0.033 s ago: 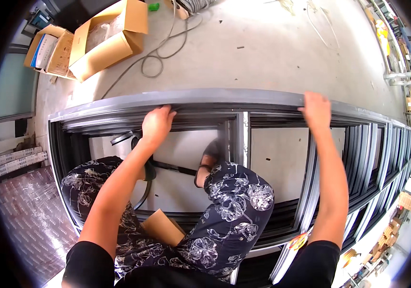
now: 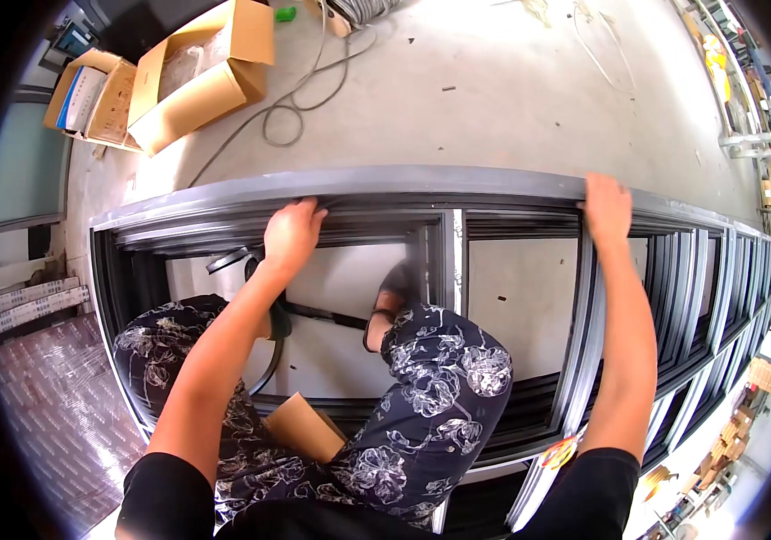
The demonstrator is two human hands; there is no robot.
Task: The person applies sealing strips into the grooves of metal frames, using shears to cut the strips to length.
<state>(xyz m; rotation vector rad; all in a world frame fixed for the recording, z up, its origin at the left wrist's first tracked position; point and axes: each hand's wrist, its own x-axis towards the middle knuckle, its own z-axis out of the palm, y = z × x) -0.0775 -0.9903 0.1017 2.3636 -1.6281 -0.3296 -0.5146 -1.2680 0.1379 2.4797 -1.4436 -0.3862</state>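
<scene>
A large dark grey metal frame point(image 2: 376, 178), like a window or door frame with several nested profiles, lies around my legs. Its long far rail runs across the whole view. Against the inner side of that rail, left of the upright crossbar point(image 2: 450, 261), my left hand point(image 2: 294, 236) is closed with its fingers bent onto the profile. My right hand point(image 2: 609, 209) reaches over the same rail farther right, its fingers wrapped over the top edge and partly hidden. A brown cardboard piece point(image 2: 304, 427) sits between my knees.
Two open cardboard boxes point(image 2: 179, 90) stand on the floor at the far left, beside a looped grey cable point(image 2: 288, 126). More frame sections point(image 2: 709, 279) stretch away to the right. Wrapped flat panels point(image 2: 53, 405) lie at the left. Shelving with goods point(image 2: 768, 153) lines the right side.
My right hand has slid a little to the right along the far rail. The left hand stays at nearly the same spot.
</scene>
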